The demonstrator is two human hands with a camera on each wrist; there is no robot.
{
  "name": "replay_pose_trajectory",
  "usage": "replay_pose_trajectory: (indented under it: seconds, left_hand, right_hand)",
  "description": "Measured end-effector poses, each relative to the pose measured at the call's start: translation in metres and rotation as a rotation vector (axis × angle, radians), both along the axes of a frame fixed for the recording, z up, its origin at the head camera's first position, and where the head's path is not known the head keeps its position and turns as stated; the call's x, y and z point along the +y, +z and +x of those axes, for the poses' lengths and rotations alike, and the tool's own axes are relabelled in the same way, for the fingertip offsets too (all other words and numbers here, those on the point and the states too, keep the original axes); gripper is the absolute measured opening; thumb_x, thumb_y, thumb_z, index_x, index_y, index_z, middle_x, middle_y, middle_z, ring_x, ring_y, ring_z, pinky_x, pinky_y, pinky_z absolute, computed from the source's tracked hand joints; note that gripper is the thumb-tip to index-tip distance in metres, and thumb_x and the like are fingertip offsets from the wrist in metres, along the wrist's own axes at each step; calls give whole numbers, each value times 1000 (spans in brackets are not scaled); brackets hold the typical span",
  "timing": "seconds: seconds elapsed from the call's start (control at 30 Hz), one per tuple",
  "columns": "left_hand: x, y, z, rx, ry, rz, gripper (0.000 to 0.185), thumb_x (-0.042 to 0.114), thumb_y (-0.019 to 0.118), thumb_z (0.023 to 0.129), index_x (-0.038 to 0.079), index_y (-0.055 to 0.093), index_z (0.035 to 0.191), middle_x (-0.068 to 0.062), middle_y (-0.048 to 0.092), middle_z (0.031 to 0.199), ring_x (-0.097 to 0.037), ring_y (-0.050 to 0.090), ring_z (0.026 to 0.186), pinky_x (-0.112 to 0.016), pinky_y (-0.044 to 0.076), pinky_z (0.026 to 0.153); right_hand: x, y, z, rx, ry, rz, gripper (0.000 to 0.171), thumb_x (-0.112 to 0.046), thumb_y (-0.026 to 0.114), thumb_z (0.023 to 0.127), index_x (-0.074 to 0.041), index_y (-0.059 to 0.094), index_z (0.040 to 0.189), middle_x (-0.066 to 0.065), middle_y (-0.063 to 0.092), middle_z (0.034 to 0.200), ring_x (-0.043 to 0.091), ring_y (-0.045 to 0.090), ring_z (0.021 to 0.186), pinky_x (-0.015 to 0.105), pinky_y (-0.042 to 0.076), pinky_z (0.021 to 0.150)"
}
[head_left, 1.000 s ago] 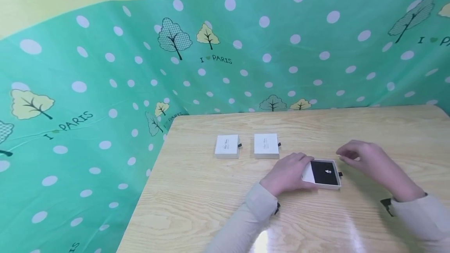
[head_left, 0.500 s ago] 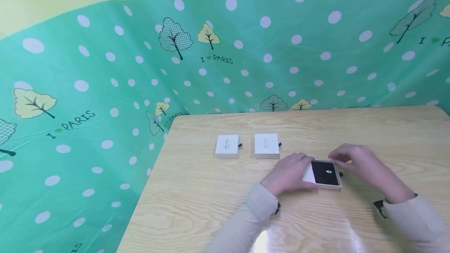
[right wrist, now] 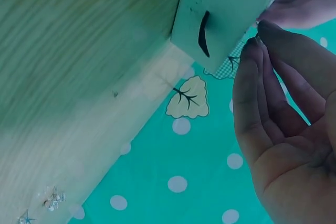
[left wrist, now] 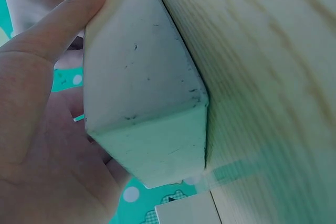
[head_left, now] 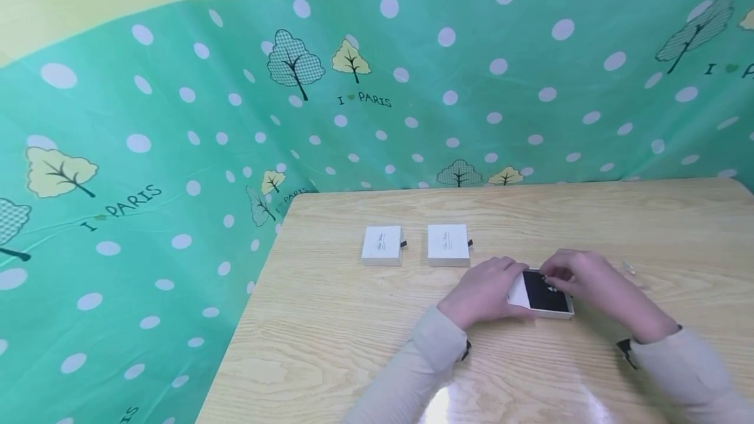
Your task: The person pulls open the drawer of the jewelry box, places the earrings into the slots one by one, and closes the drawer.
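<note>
My left hand (head_left: 485,292) grips the left end of a small white drawer box (head_left: 540,296), thumb along its top, fingers under its side (left wrist: 142,87). The drawer is slid out to the right and shows a black pad with a tiny silver piece (head_left: 550,289) on it. My right hand (head_left: 580,280) hovers over the drawer's far right corner, fingertips (right wrist: 257,51) held close together near the black pull tab (right wrist: 203,34). Nothing shows between those fingertips.
Two closed white boxes (head_left: 381,245) (head_left: 448,244) sit side by side on the wooden table (head_left: 353,332), behind and left of my hands. Small silver trinkets (head_left: 629,269) (right wrist: 52,200) lie on the table to the right. A green dotted cloth (head_left: 177,149) hangs behind.
My right hand has moved left and down from above the table to the open drawer's far edge. The left hand and the box have stayed put.
</note>
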State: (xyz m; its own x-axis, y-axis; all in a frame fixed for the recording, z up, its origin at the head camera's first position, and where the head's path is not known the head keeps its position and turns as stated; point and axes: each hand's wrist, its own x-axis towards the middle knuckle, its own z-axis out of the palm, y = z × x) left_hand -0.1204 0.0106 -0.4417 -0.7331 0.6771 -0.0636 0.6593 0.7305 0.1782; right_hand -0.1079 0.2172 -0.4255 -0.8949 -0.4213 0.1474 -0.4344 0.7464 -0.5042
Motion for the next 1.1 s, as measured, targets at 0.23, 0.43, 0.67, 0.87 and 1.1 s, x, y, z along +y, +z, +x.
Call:
replay_pose_trajectory:
  seconds: [0.23,0.43,0.67,0.87,1.1]
  left_hand:
    - [-1,0,1,2,0,5,84,69,70,77,22,49,144,12,56,132,-1,52,113,-13,43,90]
    - [0,-3,1,-3,-3,4,85,70,70,77,22,49,144,12,56,132,-2,53,114,-14,43,92]
    - [-1,-4,2,-1,-1,7,86,71,71,75,23,50,143,12,56,130,-1,52,111,-14,43,89]
    - [-1,-3,1,-5,-5,17,86,72,70,74,24,50,143,13,56,131,-1,52,113,-13,43,90]
    - [-2,1,1,0,-9,9,85,73,69,74,24,50,142,13,55,130,-1,51,113,-13,42,91]
  right_hand:
    - [-6,-5,1,24,12,40,13,3,79,77,-6,75,85,-3,68,80,4,59,69,26,53,60]
    - [-10,-5,2,28,10,102,12,1,79,77,-7,76,85,-1,69,81,8,60,72,28,53,61]
    - [-15,-7,3,42,15,93,13,3,80,76,-5,76,86,3,71,84,19,68,77,36,58,66]
    - [-20,-9,3,48,27,86,12,2,80,76,-6,76,85,2,71,82,12,64,73,30,56,63]
    - [-24,-11,2,49,59,81,12,3,79,77,-7,76,83,-1,69,80,11,64,73,30,56,63]
